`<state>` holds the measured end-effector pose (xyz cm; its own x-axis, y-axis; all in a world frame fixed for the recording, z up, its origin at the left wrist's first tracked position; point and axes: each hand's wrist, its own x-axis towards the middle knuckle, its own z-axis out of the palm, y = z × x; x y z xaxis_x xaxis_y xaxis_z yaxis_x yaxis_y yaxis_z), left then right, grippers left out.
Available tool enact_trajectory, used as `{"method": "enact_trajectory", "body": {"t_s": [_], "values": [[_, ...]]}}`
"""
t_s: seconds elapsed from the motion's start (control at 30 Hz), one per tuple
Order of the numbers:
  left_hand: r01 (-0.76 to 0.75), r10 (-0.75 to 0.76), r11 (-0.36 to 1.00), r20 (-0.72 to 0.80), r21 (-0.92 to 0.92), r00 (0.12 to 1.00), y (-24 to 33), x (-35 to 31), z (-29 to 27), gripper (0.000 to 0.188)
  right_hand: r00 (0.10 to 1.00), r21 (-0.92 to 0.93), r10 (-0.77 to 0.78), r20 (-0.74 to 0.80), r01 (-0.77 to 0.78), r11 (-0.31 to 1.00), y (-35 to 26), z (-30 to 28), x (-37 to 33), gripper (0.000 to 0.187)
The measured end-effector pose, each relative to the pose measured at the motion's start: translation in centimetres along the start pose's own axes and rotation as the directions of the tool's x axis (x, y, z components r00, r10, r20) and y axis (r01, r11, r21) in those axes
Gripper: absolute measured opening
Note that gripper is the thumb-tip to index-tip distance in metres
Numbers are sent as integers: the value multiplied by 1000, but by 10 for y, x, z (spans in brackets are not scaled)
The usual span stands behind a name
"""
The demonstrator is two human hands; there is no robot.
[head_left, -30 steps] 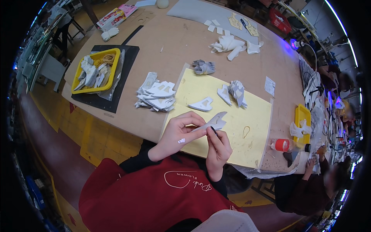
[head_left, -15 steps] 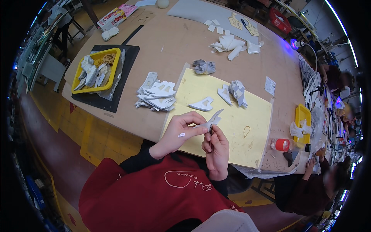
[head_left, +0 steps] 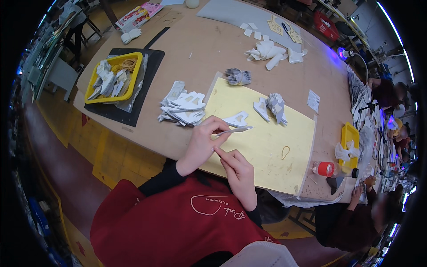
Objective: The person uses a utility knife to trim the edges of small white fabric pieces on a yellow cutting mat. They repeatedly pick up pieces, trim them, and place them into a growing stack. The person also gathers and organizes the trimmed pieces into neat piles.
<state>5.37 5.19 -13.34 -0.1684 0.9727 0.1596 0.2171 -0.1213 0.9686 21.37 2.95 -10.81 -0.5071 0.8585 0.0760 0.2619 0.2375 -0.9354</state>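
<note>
Over the yellow sheet [head_left: 249, 155], my left hand [head_left: 200, 144] pinches a flat grey-white cut piece [head_left: 239, 130], seen nearly edge-on. My right hand [head_left: 240, 171] reaches against the left one, index finger stretched and the other fingers curled. Its fingertips meet a small white sticker [head_left: 213, 149] on the left hand and mostly cover it. Just beyond lies another white cut piece [head_left: 236, 119] with an opening in it. To the left is a loose pile of such pieces [head_left: 182, 107]; a fanned bundle [head_left: 276, 107] and a single piece [head_left: 261, 109] lie to the right.
A rolled grey bundle [head_left: 238, 76] lies at the sheet's far edge, and a rubber band [head_left: 285, 152] at right. A yellow basket [head_left: 139, 71] stands left on a black board. Towards the right edge are a red-labelled bottle [head_left: 327, 169], another yellow basket [head_left: 344, 138] and a co-worker's hands [head_left: 358, 192].
My right hand has left the cut piece and moved left to the sticker on my left hand. The left hand has turned the piece flatter. The view has shifted slightly.
</note>
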Motion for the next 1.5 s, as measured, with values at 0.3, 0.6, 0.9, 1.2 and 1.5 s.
{"method": "enact_trajectory", "body": {"t_s": [0.3, 0.6, 0.9, 1.2, 1.5], "values": [[187, -105, 923, -246, 336, 964, -5, 20, -85, 32, 985, 177, 165, -41, -156, 972, 18, -6, -13, 36], [-141, 213, 800, -56, 583, 975, -14, 34, -9, 38, 964, 288, 229, -134, -183, 940, 28, -12, -18, 33], [178, -208, 963, 137, 200, 969, -55, 38, 18, 21, 957, 274, 241, -164, -191, 943, 33, -16, -31, 34], [140, -174, 957, 114, 255, 978, -44, 18, 2, 23, 962, 193, 176, -210, -135, 972, 31, -13, -20, 36], [433, -272, 789, 386, -435, 882, 15, -3, 4, 21, 874, -147, -135, -466, 74, 986, 17, -12, -4, 35]]}}
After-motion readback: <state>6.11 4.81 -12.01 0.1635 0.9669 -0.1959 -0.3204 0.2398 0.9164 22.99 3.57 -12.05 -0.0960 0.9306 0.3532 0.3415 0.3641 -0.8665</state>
